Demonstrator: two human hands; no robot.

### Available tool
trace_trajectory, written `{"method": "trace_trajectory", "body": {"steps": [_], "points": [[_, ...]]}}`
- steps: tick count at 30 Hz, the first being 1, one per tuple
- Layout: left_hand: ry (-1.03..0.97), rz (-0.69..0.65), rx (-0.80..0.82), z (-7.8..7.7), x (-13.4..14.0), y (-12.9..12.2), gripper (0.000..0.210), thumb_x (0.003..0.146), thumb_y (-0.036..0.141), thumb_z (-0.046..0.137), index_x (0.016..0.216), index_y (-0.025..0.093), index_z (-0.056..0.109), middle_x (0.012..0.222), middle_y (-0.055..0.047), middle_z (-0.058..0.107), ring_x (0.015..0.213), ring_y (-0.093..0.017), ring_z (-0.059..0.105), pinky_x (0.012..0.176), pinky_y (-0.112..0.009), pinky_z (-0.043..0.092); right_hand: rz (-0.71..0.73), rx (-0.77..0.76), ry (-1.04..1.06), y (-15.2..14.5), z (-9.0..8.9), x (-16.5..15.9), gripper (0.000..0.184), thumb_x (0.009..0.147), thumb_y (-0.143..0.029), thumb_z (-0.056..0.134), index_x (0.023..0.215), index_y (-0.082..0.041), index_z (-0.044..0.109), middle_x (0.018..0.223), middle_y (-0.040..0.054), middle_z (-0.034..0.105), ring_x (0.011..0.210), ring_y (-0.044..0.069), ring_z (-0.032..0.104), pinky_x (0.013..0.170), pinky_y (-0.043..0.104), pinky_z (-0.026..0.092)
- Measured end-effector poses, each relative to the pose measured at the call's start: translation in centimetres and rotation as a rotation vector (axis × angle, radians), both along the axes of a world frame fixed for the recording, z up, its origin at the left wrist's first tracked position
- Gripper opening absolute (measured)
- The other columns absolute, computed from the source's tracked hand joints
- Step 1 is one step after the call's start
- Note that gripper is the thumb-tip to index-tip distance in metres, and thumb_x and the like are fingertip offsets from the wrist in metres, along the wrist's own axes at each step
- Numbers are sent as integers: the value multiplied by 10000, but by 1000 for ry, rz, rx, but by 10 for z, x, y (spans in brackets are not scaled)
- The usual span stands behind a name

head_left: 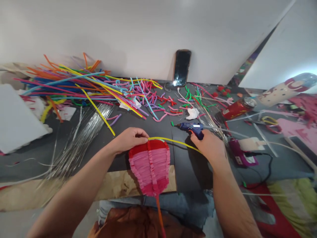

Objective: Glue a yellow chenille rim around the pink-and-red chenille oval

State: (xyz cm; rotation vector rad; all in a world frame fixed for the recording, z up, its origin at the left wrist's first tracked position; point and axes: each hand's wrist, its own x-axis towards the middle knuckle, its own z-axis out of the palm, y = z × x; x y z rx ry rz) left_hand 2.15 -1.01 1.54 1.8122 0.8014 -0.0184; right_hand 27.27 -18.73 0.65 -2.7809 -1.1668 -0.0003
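With left grip (130,140) pinching fuzzy yellow stem (177,142) against ribbed pink-and-red petal form (143,165) at edge of desk (183,162), right grip (209,145) wrapped round blue plastic glue gun (189,126): edging (apparently), next needing precise glue.

Before us a black-screened phone (182,67) against a white wall (123,36), to our right a red can (236,109), a dotted bottle (279,91) beside it, yellow-green fabric (292,200)

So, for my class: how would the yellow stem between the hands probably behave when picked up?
The yellow stem probably feels light, being so thin. It likely bends easily, since it bows from the left hand toward the right hand. Its matte surface suggests little slipperiness.
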Motion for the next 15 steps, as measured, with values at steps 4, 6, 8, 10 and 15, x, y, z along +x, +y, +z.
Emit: {"method": "trace_trajectory", "body": {"steps": [4, 6, 8, 10, 15], "points": [[-25, 0, -16, 0, -1, -1, 258, 725, 384, 601, 838, 175, 701, 792, 2, 717, 716, -151, 633, 657, -222, 461, -34, 113, 102, -5, 4, 5, 343, 750, -508, 574, 846, -188, 649, 672, 76, 690, 626, 247, 650, 576, 336, 450], [-34, 3, -25, 0, -1, -1, 261, 723, 384, 600, 839, 172, 699, 800, -3, 719, 724, -156, 636, 667, -228, 465, -36, 180, 162, -9, 5, 6, 354, 746, -511, 580, 885, -194, 654, 666, 44, 690, 605, 223, 647, 569, 317, 460], [-48, 2, -27, 0, -2, -2, 267, 722, 389, 598, 838, 170, 699, 803, -6, 720, 729, -160, 638, 673, -235, 468, -37, 243, 210, -13, 5, 6, 349, 747, -499, 585, 903, -195, 656, 670, 30, 692, 591, 205, 645, 574, 306, 471], [-56, -1, -25, -1, -2, -2, 269, 722, 392, 595, 833, 170, 699, 799, -5, 719, 726, -162, 638, 668, -236, 467, -43, 298, 235, -16, 4, 4, 342, 740, -478, 601, 916, -190, 654, 695, 37, 702, 600, 207, 648, 591, 315, 482], [-62, -13, 5, -4, -2, -2, 261, 743, 364, 582, 852, 158, 700, 800, -3, 715, 734, -152, 635, 670, -221, 456, -26, 429, 271, -20, 5, -9, 367, 705, -440, 645, 951, -168, 649, 816, 93, 728, 735, 252, 678, 687, 374, 514]]}}
